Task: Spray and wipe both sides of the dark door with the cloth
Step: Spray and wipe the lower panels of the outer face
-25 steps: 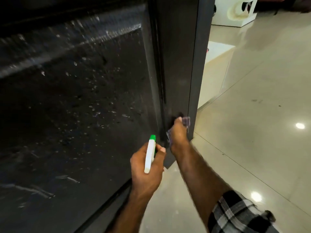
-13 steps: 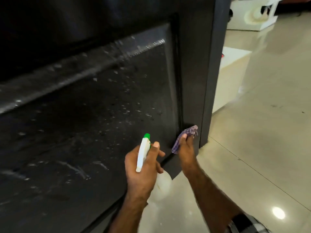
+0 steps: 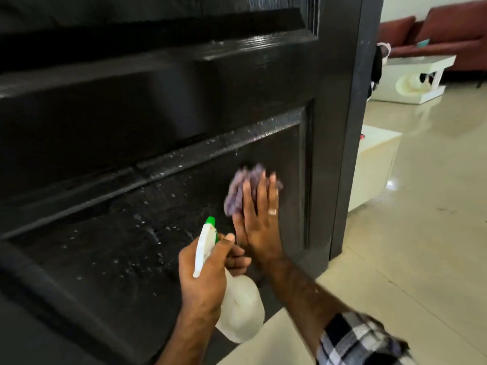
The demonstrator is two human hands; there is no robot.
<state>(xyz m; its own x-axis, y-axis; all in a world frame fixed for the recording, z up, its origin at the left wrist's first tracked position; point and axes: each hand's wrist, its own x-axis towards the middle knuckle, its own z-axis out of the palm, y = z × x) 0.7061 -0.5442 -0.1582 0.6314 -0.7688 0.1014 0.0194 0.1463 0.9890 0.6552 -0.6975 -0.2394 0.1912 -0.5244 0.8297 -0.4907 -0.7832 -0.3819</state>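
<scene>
the right hand (image 3: 259,219) lies flat with straight fingers on the lower recessed panel of the dark door (image 3: 118,122), pressing a purple cloth (image 3: 241,187) against the wood; the cloth bunches out above and left of the fingertips, and a ring shows on one finger. half a second ago this hand pinched the cloth low at the door's outer edge, so it has moved up and inward onto the panel. just below and left, the left hand (image 3: 208,270) is wrapped around the neck of a white spray bottle (image 3: 237,306), its green nozzle tip pointing up toward the door, much as before. water droplets (image 3: 147,227) speckle the panel left of the hands. a plaid sleeve (image 3: 355,341) covers the right forearm. beyond the door edge, pale glossy floor (image 3: 408,246) and a reddish sofa (image 3: 448,30).
</scene>
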